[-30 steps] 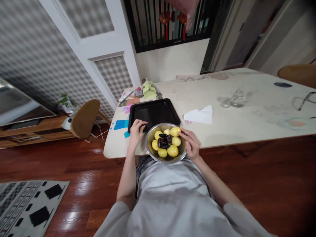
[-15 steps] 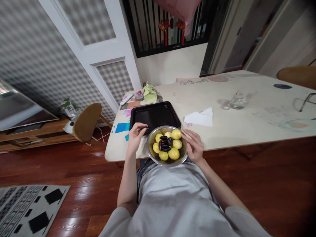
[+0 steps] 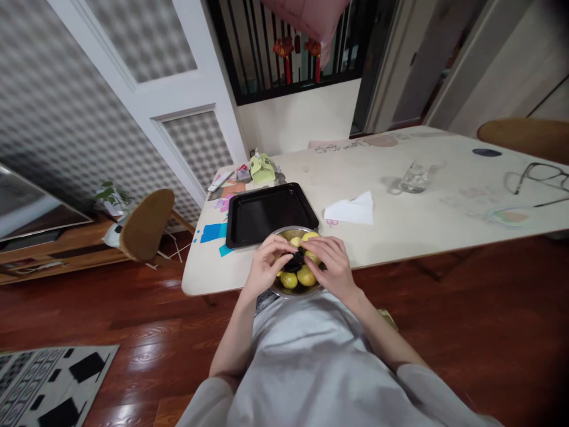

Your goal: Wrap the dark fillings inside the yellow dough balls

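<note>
The left hand's grip has its thumb and fingertips drawn close together over a metal bowl; whether they pinch one of the dark fruits cannot be told. The right hand's grip is curved, thumb and fingers spread over the bowl's opposite side; whether it grasps anything is likewise hidden.

At least five yellow fruits can be counted, with a sliver of what looks like a sixth beside the left thumb. They are round, smooth and bright, some shaded greenish. The dark fruits are glossy and nearly black, gathered in the middle of the yellow ones; the fingers cover too much for a count.

One bowl, round and silvery, holds both kinds and appears across the near edge of the counter, toward its left corner. One black rectangular tray lies just beyond, its near right corner partly behind the bowl.

Elsewhere on the counter are one white paper right of the tray, one clear glass, one pair of eyeglasses toward the right end, and one pale green object at the far edge.
</note>
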Demonstrator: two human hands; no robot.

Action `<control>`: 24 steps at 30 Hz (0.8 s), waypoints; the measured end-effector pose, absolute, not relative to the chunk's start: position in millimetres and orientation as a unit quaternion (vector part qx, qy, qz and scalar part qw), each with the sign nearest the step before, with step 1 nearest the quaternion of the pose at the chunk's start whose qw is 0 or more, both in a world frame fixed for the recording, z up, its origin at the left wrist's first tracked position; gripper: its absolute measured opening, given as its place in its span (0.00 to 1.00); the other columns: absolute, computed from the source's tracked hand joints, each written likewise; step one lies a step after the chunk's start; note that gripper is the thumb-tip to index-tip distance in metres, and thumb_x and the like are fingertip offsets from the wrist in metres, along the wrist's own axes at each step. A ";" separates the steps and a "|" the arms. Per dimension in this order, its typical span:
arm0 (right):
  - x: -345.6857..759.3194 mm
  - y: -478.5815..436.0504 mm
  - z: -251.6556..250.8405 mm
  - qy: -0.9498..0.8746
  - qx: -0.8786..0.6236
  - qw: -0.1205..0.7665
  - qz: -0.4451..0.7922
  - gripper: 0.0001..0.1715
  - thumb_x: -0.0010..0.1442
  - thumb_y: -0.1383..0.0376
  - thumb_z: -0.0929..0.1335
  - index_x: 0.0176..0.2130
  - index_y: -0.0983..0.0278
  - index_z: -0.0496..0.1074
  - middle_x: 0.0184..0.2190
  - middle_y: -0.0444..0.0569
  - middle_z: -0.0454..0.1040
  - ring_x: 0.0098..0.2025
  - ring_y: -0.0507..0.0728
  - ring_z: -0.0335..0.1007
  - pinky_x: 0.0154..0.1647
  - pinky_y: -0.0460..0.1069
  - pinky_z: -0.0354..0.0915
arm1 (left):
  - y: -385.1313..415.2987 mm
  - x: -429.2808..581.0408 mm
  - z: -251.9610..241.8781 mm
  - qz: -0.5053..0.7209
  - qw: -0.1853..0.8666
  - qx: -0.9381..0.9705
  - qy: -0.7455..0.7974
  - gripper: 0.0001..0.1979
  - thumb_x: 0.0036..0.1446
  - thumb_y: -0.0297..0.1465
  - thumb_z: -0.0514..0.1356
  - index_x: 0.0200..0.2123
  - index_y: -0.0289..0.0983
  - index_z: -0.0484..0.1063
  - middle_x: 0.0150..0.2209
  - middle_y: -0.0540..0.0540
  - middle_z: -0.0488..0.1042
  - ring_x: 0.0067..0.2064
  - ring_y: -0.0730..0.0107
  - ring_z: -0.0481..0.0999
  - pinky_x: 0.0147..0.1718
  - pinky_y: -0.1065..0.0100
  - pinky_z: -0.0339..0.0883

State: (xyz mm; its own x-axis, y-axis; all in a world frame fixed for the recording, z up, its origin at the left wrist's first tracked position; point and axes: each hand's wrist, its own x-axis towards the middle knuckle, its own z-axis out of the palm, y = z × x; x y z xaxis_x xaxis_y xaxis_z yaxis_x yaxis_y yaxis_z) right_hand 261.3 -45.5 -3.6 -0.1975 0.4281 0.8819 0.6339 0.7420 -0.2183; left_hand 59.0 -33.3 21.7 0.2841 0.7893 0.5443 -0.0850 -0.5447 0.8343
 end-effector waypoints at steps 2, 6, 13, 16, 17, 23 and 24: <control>260.9 -45.4 -3.6 -0.767 -0.336 0.539 -0.094 0.17 0.69 0.72 0.69 0.55 0.59 0.75 0.44 0.50 0.86 0.47 0.60 0.82 0.53 0.59 0.70 | -34.6 59.2 22.3 0.542 0.401 0.695 0.252 0.04 0.66 0.31 0.68 0.42 0.39 0.83 0.43 0.42 0.75 0.48 0.63 0.78 0.51 0.62 0.74; 260.1 -46.1 -5.3 -0.775 -0.340 0.528 -0.070 0.15 0.70 0.72 0.67 0.52 0.57 0.77 0.43 0.48 0.86 0.47 0.60 0.83 0.54 0.60 0.71 | -35.5 58.4 24.4 0.537 0.395 0.700 0.257 0.04 0.66 0.32 0.68 0.41 0.39 0.83 0.42 0.42 0.76 0.48 0.62 0.79 0.51 0.60 0.74; 259.0 -45.9 -6.6 -0.753 -0.365 0.547 -0.020 0.13 0.69 0.69 0.68 0.49 0.57 0.79 0.43 0.50 0.86 0.45 0.61 0.83 0.54 0.62 0.71 | -37.3 59.4 21.7 0.539 0.396 0.695 0.265 0.05 0.66 0.34 0.67 0.42 0.40 0.82 0.43 0.41 0.75 0.49 0.60 0.80 0.50 0.58 0.78; 264.9 -45.1 -4.2 -0.741 -0.371 0.560 -0.022 0.11 0.69 0.69 0.69 0.48 0.57 0.78 0.43 0.50 0.86 0.44 0.61 0.83 0.54 0.62 0.71 | -37.9 56.9 22.5 0.543 0.382 0.694 0.280 0.06 0.66 0.34 0.67 0.43 0.40 0.82 0.45 0.41 0.75 0.48 0.61 0.80 0.49 0.60 0.79; 267.7 -44.9 -3.7 -0.740 -0.372 0.560 -0.022 0.11 0.68 0.69 0.69 0.48 0.57 0.78 0.43 0.50 0.86 0.44 0.61 0.83 0.53 0.61 0.70 | -37.8 55.2 23.4 0.545 0.370 0.696 0.286 0.06 0.67 0.34 0.66 0.43 0.40 0.82 0.45 0.41 0.75 0.48 0.61 0.81 0.48 0.61 0.79; 281.4 -48.0 -6.6 -0.782 -0.386 0.489 -0.014 0.10 0.68 0.71 0.68 0.47 0.59 0.76 0.41 0.49 0.85 0.42 0.60 0.81 0.52 0.60 0.68 | -32.9 41.8 29.3 0.533 0.192 0.757 0.327 0.09 0.70 0.28 0.61 0.45 0.40 0.83 0.45 0.42 0.82 0.49 0.62 0.81 0.51 0.60 0.77; 281.9 -49.1 -7.4 -0.789 -0.389 0.476 -0.012 0.10 0.68 0.71 0.68 0.46 0.59 0.76 0.41 0.48 0.85 0.41 0.60 0.80 0.52 0.60 0.67 | -31.9 40.0 29.5 0.527 0.170 0.766 0.327 0.10 0.71 0.27 0.60 0.45 0.41 0.83 0.45 0.42 0.83 0.49 0.62 0.82 0.51 0.60 0.77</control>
State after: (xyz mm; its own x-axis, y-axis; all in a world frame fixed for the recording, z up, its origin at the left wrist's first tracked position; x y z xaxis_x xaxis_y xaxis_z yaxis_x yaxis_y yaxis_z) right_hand 281.9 -49.1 -7.4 -0.2438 0.6016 0.7607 0.6249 0.6973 -0.3512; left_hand 40.0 -31.9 29.5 0.2303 0.6797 0.6964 0.3206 -0.7287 0.6051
